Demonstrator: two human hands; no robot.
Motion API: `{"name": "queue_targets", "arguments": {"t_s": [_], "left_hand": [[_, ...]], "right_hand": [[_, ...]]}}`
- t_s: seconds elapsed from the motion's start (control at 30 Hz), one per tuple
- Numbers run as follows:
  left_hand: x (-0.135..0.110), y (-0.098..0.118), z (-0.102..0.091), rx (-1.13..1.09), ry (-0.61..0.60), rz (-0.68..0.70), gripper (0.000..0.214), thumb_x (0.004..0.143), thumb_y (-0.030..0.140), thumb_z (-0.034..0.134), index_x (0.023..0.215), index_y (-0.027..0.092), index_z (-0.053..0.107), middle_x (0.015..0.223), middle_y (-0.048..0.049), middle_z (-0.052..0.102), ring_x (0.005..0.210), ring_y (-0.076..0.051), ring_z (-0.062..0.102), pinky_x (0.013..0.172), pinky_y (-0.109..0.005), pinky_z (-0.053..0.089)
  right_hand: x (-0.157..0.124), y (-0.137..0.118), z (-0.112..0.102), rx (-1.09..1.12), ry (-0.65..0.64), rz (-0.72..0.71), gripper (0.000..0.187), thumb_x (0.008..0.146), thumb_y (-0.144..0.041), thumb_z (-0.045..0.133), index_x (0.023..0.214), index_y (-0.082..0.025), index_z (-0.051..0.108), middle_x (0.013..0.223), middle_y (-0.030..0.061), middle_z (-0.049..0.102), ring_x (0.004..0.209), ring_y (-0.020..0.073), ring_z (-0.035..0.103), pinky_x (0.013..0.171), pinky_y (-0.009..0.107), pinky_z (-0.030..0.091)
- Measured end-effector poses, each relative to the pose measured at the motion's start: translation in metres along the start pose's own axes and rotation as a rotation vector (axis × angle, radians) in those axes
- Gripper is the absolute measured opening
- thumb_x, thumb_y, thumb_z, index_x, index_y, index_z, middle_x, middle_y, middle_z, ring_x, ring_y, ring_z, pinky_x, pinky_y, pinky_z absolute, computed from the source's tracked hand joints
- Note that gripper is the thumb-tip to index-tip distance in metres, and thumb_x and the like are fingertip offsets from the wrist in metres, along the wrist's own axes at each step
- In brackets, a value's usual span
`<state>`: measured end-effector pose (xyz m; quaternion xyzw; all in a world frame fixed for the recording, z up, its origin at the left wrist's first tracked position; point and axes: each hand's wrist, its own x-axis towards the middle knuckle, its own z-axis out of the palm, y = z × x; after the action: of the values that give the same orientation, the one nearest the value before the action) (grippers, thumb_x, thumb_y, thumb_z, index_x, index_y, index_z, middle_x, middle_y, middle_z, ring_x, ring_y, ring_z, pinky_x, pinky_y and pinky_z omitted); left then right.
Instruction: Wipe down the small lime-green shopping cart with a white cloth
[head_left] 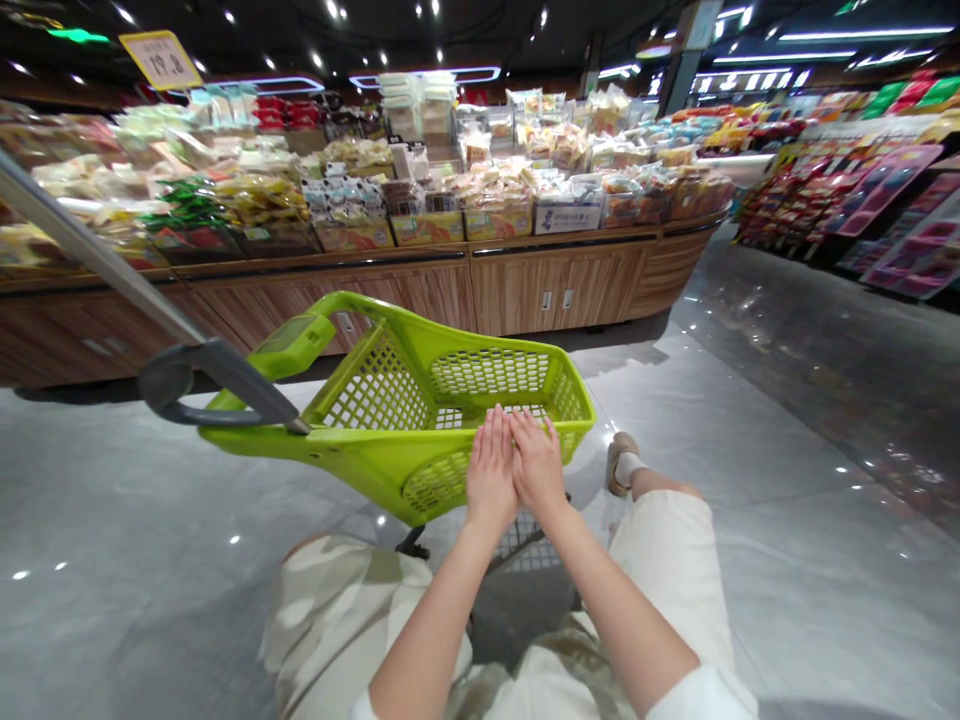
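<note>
While both hands (pixel 491 470) rest, green cart (pixel 360 445) beneath

Both hands flat on a lime green shopping cart (pixel 352 450)

Left hand (pixel 491 472) and right hand (pixel 538 462) are open, palms down and side by side, right at the cart's near rim, with a grey handle (pixel 217 375) sticking out to the left. Up ahead there's a wood-fronted display counter (pixel 555 290) piled with bagged snacks (pixel 495 195) under a yellow price sign (pixel 160 60), and a beige shoe (pixel 621 463) pokes out over the shiny grey floor (pixel 787 620).
</note>
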<state>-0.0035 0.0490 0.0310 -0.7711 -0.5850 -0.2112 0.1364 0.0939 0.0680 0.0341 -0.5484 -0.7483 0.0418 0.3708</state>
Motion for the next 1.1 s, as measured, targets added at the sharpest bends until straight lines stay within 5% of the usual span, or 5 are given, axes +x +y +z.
{"name": "queue_targets", "arguments": {"t_s": [0.3,0.57,0.7,0.87,1.1], "left_hand": [[-0.002,-0.001,-0.004,-0.043,0.026,-0.023,0.066,0.092,0.016,0.035,0.153,0.004,0.015,0.161,-0.0144,0.025,0.151,-0.022,0.014,0.123,-0.043,0.022],[0.001,0.001,0.000,-0.009,-0.009,-0.020,0.066,0.091,0.019,0.038,0.152,0.004,0.021,0.162,-0.0151,0.023,0.151,-0.024,0.012,0.123,-0.043,0.022],[0.001,-0.001,-0.001,-0.026,-0.003,-0.015,0.065,0.091,0.018,0.037,0.152,0.003,0.020,0.161,-0.0148,0.024,0.151,-0.023,0.014,0.123,-0.043,0.022],[0.001,0.001,-0.003,-0.075,0.028,-0.024,0.067,0.090,0.016,0.036,0.154,0.005,0.015,0.161,-0.0141,0.024,0.151,-0.023,0.013,0.123,-0.043,0.022],[-0.001,0.002,0.002,-0.012,0.006,-0.032,0.071,0.090,0.017,0.039,0.154,0.006,0.012,0.162,-0.0149,0.022,0.151,-0.024,0.011,0.123,-0.044,0.023]], "right_hand": [[-0.016,0.102,-0.037,0.054,0.113,0.187,0.051,0.087,-0.011,0.034,0.126,-0.029,0.062,0.135,0.0054,0.062,0.134,0.0229,0.049,0.114,0.065,0.011],[0.002,0.001,0.003,0.010,0.052,0.022,0.051,0.087,-0.008,0.037,0.130,-0.021,0.059,0.138,0.0071,0.059,0.137,0.0196,0.045,0.120,0.051,0.011],[-0.006,0.039,-0.016,0.048,-0.005,-0.054,0.055,0.087,-0.008,0.035,0.135,-0.027,0.054,0.140,0.0033,0.058,0.137,0.0177,0.045,0.119,0.055,0.007],[-0.014,0.098,-0.034,0.014,0.151,0.226,0.050,0.088,-0.011,0.032,0.125,-0.025,0.062,0.135,0.0071,0.062,0.135,0.0226,0.048,0.115,0.064,0.013],[-0.003,-0.001,0.003,-0.025,0.030,0.029,0.054,0.086,-0.007,0.036,0.137,-0.016,0.054,0.144,0.0099,0.053,0.140,0.0195,0.041,0.119,0.048,0.017]]}}
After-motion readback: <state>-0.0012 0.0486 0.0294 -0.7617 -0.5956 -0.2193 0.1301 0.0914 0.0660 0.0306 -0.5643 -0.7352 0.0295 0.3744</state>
